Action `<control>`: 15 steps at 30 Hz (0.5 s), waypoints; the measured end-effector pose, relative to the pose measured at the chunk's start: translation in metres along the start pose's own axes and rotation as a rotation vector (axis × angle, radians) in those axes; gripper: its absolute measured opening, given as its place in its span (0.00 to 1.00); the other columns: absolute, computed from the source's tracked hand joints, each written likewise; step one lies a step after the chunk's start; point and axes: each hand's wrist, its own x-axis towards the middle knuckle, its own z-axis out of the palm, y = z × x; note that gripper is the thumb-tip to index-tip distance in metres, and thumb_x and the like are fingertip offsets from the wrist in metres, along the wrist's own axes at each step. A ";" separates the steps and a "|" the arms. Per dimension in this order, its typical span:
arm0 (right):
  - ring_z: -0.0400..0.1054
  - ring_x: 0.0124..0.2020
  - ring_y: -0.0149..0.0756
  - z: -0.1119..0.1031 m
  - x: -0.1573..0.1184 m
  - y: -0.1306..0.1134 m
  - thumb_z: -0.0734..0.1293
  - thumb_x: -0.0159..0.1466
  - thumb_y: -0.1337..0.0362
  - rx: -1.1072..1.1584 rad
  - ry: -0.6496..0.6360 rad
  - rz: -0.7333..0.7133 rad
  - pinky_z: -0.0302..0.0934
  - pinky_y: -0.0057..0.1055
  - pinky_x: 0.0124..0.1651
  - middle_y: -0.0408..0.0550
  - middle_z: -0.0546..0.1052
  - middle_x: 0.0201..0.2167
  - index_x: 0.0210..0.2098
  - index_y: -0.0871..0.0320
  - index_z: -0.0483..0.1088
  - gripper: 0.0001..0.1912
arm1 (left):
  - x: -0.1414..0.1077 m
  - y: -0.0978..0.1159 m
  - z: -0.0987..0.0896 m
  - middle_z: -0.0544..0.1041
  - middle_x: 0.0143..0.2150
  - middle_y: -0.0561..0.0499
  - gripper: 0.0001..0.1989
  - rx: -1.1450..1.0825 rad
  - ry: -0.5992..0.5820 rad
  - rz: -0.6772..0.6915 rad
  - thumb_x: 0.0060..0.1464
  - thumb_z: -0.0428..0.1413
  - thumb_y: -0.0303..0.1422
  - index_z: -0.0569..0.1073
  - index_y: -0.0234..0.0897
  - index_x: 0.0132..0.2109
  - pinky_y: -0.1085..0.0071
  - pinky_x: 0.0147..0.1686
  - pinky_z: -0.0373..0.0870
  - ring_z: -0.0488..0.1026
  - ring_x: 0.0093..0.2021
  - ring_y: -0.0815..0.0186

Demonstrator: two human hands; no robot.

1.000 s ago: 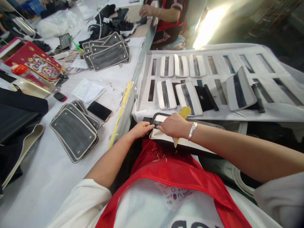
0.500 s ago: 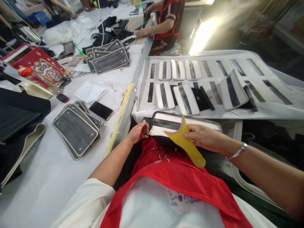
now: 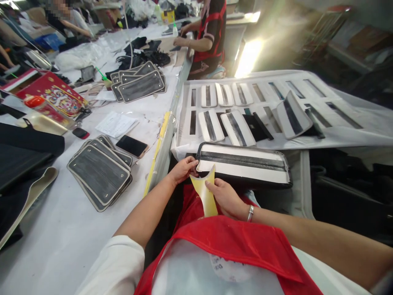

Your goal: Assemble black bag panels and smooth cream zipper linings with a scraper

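In front of my red apron lies a long black-edged bag piece (image 3: 242, 157), with a white panel and a dark strip running along its middle. My left hand (image 3: 186, 169) pinches its left end, thumb and fingers closed at the corner. A yellow flat tool (image 3: 205, 190) with a curved, forked end is gripped between the thumb and fingers of my right hand (image 3: 225, 196). Its forked end points up, close to the near left corner of the bag piece. Whether it touches that corner I cannot tell.
Beyond the piece, a white slotted rack (image 3: 184, 139) holds several white panels with dark strips. On the left table are stacked dark panels (image 3: 100, 172), a phone (image 3: 132, 145), papers (image 3: 115, 124) and a red box (image 3: 57, 96). A co-worker (image 3: 205, 45) works at the far table.
My right hand has brought the yellow tool left and down to the piece's near left corner, uncovering more of the white panel. My left hand has shifted slightly right onto the end.
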 end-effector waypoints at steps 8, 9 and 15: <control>0.56 0.13 0.22 0.018 0.011 0.002 0.60 0.65 0.62 -0.015 -0.201 0.249 0.42 0.20 0.14 0.40 0.67 0.17 0.26 0.61 0.63 0.12 | -0.009 0.003 0.005 0.69 0.25 0.55 0.13 -0.138 0.058 -0.029 0.53 0.57 0.41 0.66 0.36 0.35 0.72 0.24 0.71 0.69 0.22 0.71; 0.55 0.13 0.22 0.018 0.012 0.002 0.59 0.66 0.61 -0.025 -0.218 0.229 0.43 0.20 0.14 0.40 0.67 0.16 0.26 0.61 0.63 0.14 | -0.014 0.002 0.006 0.71 0.28 0.54 0.13 -0.188 0.102 -0.044 0.55 0.54 0.42 0.67 0.36 0.38 0.71 0.26 0.72 0.70 0.24 0.70; 0.58 0.13 0.22 0.017 0.028 0.003 0.60 0.65 0.60 -0.026 -0.198 0.175 0.48 0.19 0.15 0.41 0.68 0.15 0.22 0.63 0.65 0.18 | -0.032 0.007 0.012 0.75 0.47 0.44 0.22 -0.232 0.121 -0.078 0.59 0.48 0.46 0.70 0.34 0.51 0.68 0.42 0.72 0.74 0.41 0.63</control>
